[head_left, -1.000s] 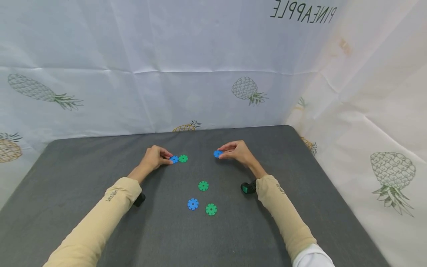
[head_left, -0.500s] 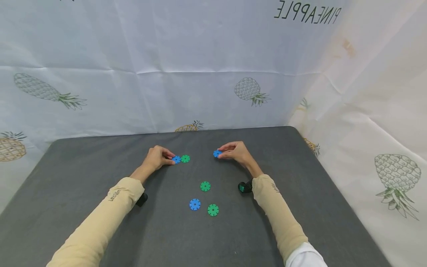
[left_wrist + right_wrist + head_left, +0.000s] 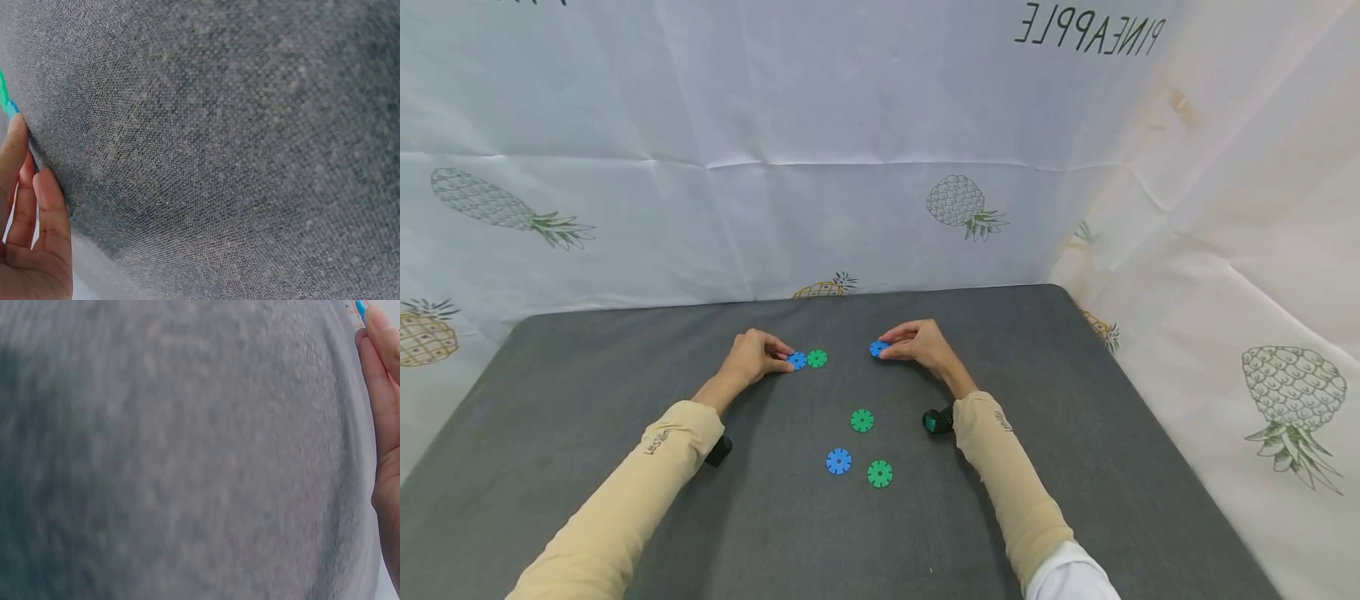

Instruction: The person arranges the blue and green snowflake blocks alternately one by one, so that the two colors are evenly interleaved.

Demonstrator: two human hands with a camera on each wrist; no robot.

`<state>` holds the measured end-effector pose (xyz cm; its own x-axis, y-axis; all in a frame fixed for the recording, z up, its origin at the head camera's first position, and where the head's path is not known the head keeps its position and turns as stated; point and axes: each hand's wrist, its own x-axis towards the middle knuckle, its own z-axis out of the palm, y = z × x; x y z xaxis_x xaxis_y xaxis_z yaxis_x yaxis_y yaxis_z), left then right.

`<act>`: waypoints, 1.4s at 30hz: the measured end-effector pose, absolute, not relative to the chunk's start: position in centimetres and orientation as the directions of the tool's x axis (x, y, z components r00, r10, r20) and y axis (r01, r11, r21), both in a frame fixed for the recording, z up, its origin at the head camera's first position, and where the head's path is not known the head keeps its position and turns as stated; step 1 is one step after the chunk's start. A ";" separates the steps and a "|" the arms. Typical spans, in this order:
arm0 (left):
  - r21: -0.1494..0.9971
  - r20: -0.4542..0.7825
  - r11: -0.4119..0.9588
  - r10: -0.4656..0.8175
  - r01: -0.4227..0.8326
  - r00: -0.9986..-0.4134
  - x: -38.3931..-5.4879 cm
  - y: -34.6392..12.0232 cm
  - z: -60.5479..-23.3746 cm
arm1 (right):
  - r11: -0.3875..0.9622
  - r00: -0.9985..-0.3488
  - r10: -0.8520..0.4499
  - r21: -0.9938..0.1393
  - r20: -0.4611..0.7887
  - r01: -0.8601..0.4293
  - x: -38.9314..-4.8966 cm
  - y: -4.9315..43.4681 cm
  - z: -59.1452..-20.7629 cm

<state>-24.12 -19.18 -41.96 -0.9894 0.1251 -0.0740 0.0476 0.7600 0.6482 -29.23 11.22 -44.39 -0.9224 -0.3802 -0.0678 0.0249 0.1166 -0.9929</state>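
Note:
In the head view my left hand (image 3: 751,357) pinches a blue notched plastic disc (image 3: 797,360) between thumb and fingers, close over the table. A green notched disc (image 3: 817,358) sits right at that blue disc's right edge. To the right, my right hand (image 3: 922,343) pinches another blue notched disc (image 3: 877,349) by its edge. The left wrist view shows the left thumb and fingers (image 3: 53,212), with slivers of blue and green at the frame's edge. In the right wrist view, a bit of blue disc (image 3: 360,309) shows at the fingertips.
Nearer the person, a green disc (image 3: 862,420), a blue disc (image 3: 838,461) and another green disc (image 3: 880,473) lie on the grey cloth-covered table (image 3: 760,517). A white curtain (image 3: 820,100) with pineapple prints hangs behind and along the right side.
My right hand has moved a little left with its blue disc, nearer to the left hand's pair. The left hand holds nearly the same place; the view has shifted slightly.

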 end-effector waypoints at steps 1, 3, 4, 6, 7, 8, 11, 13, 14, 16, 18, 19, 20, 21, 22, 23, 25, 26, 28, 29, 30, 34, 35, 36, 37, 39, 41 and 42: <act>0.647 -0.075 0.761 0.124 0.047 -0.989 -24.1 -19.2 -42.0 | 0.114 -0.922 -0.382 -0.993 -0.067 0.025 -29.2 11.1 -44.4; 0.645 -0.079 0.763 0.122 0.043 -0.989 -24.1 -19.2 -42.0 | 0.111 -0.921 -0.384 -0.993 -0.067 0.026 -29.2 10.8 -44.4; 0.645 -0.079 0.763 0.122 0.042 -0.989 -24.1 -19.3 -42.0 | 0.109 -0.921 -0.384 -0.994 -0.066 0.026 -29.2 10.6 -44.4; 0.645 -0.078 0.763 0.119 0.041 -0.990 -24.1 -19.3 -42.0 | 0.107 -0.920 -0.386 -0.994 -0.066 0.027 -29.2 10.4 -44.4; 0.646 -0.077 0.762 0.120 0.042 -0.990 -24.1 -19.2 -42.0 | 0.107 -0.920 -0.387 -0.994 -0.063 0.024 -29.1 10.2 -44.4; 0.647 -0.076 0.761 0.121 0.043 -0.990 -24.1 -19.3 -42.0 | 0.106 -0.920 -0.387 -0.994 -0.063 0.023 -29.1 10.1 -44.4; 0.650 -0.071 0.758 0.125 0.049 -0.990 -24.1 -19.3 -42.0 | 0.107 -0.920 -0.386 -0.994 -0.062 0.022 -29.2 9.8 -44.4; 0.651 -0.067 0.757 0.128 0.054 -0.989 -24.1 -19.3 -42.0 | 0.112 -0.920 -0.387 -0.993 -0.063 0.021 -29.1 9.5 -44.4; 0.652 -0.067 0.757 0.129 0.055 -0.989 -24.1 -19.3 -42.0 | 0.114 -0.919 -0.388 -0.993 -0.066 0.023 -29.1 9.4 -44.4; 0.650 -0.066 0.758 0.128 0.055 -0.990 -24.2 -19.3 -41.9 | 0.120 -0.918 -0.390 -0.992 -0.071 0.026 -29.2 9.1 -44.3; 0.648 -0.066 0.760 0.127 0.054 -0.990 -24.2 -19.3 -41.9 | 0.131 -0.917 -0.393 -0.991 -0.071 0.021 -29.2 8.8 -44.2; 0.648 -0.066 0.760 0.124 0.052 -0.990 -24.2 -19.3 -41.9 | 0.133 -0.916 -0.395 -0.991 -0.072 0.020 -29.2 8.6 -44.2; 0.647 -0.068 0.761 0.122 0.050 -0.990 -24.2 -19.3 -41.9 | 0.136 -0.916 -0.395 -0.990 -0.072 0.019 -29.2 8.4 -44.2; 0.646 -0.068 0.762 0.121 0.049 -0.990 -24.2 -19.3 -41.8 | 0.143 -0.917 -0.393 -0.990 -0.070 0.014 -29.2 8.3 -44.2; 0.647 -0.070 0.761 0.119 0.046 -0.990 -24.2 -19.2 -41.8 | 0.147 -0.917 -0.392 -0.989 -0.070 0.013 -29.2 8.1 -44.3; 0.647 -0.070 0.761 0.119 0.046 -0.990 -24.2 -19.2 -41.8 | 0.151 -0.918 -0.390 -0.988 -0.071 0.012 -29.2 7.9 -44.3; 0.648 -0.071 0.760 0.121 0.046 -0.990 -24.1 -19.2 -41.9 | 0.158 -0.918 -0.390 -0.987 -0.075 0.013 -29.1 7.6 -44.3; 0.647 -0.072 0.761 0.120 0.045 -0.990 -24.1 -19.2 -41.9 | 0.164 -0.918 -0.390 -0.986 -0.077 0.013 -29.0 7.5 -44.3; 0.646 -0.072 0.762 0.119 0.045 -0.990 -24.1 -19.2 -41.8 | 0.170 -0.916 -0.392 -0.985 -0.088 0.021 -29.0 7.2 -44.3; 0.645 -0.072 0.763 0.118 0.044 -0.990 -24.1 -19.2 -41.8 | 0.178 -0.915 -0.393 -0.984 -0.091 0.021 -29.0 7.0 -44.3; 0.645 -0.072 0.763 0.117 0.043 -0.991 -24.2 -19.2 -41.8 | 0.181 -0.914 -0.394 -0.983 -0.096 0.025 -28.9 6.9 -44.4; 0.644 -0.078 0.764 0.114 0.037 -0.990 -24.2 -19.1 -41.7 | 0.222 -0.917 -0.387 -0.975 -0.094 0.006 -28.8 6.3 -44.4; 0.645 -0.079 0.763 0.115 0.037 -0.990 -24.2 -19.1 -41.8 | 0.236 -0.919 -0.384 -0.972 -0.088 -0.006 -28.8 6.2 -44.5; 0.645 -0.079 0.763 0.116 0.038 -0.990 -24.3 -19.1 -41.8 | 0.253 -0.921 -0.381 -0.967 -0.082 -0.018 -28.8 6.1 -44.4; 0.646 -0.079 0.762 0.117 0.039 -0.990 -24.3 -19.1 -41.8 | 0.270 -0.922 -0.380 -0.962 -0.075 -0.033 -28.7 5.9 -44.4; 0.647 -0.078 0.761 0.118 0.040 -0.990 -24.3 -19.2 -41.9 | 0.299 -0.923 -0.379 -0.952 -0.059 -0.062 -28.7 5.7 -44.4; 0.649 -0.073 0.760 0.118 0.043 -0.990 -24.2 -19.2 -42.0 | 0.327 -0.927 -0.373 -0.941 -0.047 -0.084 -28.7 5.5 -44.5; 0.650 -0.071 0.759 0.118 0.044 -0.990 -24.2 -19.2 -42.0 | 0.340 -0.928 -0.369 -0.936 -0.041 -0.094 -28.7 5.3 -44.5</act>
